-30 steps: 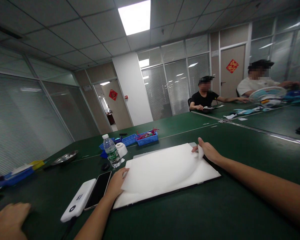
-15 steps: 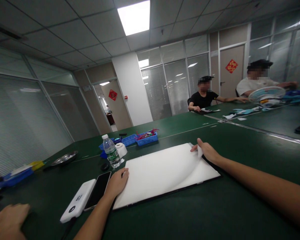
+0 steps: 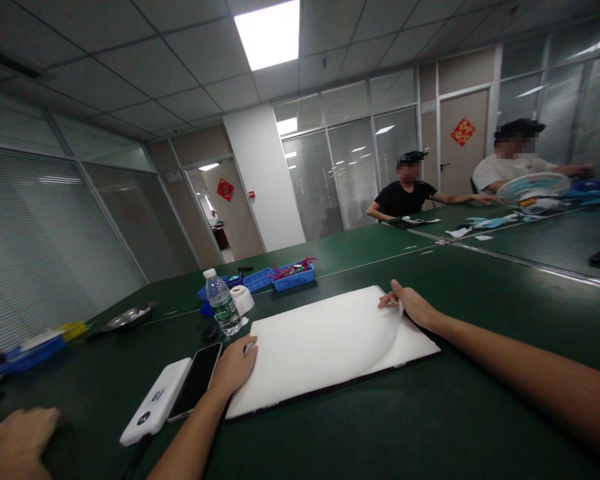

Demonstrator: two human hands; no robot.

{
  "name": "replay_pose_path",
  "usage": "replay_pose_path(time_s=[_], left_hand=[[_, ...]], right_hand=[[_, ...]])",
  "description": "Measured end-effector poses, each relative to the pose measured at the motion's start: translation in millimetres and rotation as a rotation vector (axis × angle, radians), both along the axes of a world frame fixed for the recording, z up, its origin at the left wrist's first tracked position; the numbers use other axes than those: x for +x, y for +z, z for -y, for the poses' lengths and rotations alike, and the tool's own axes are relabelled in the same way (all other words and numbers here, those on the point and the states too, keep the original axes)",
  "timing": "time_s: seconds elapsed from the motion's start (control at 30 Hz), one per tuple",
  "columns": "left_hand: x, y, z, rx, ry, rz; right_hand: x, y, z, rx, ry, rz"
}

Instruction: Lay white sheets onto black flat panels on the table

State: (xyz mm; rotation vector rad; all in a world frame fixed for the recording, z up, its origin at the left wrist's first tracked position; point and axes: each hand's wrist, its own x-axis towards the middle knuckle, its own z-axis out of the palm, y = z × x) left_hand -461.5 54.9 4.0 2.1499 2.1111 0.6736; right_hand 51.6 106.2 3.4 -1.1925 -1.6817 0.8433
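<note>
Our half-closed right hand (image 3: 414, 308) holds the white sheet (image 3: 320, 340) by its upcurled right edge — our loosely curled left hand (image 3: 236, 365) touches its left edge, grip unclear.

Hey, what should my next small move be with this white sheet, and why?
I'd probably ease the right hand down to lay the sheet's right edge flat: the white sheet curves up there, leaving the white layer beneath showing, while the left hand is at the opposite edge, where it could steady things.
</note>
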Motion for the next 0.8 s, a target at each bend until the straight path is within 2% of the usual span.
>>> replay_pose_path(time_s=[0.3, 0.63, 0.8], left_hand=[[1, 0.3, 0, 0.016, -0.011, -0.021], [3, 2.2, 0, 0.002, -0.013, -0.023], [5, 3.1, 2, 0.002, 0.001, -0.035]], right_hand=[[0, -2.4, -7, -0.039, 0.019, -0.191], [-4, 3.6, 1, 0.029, -0.019, -0.018], [-4, 3.1, 3, 0.047, -0.098, 0.070]])
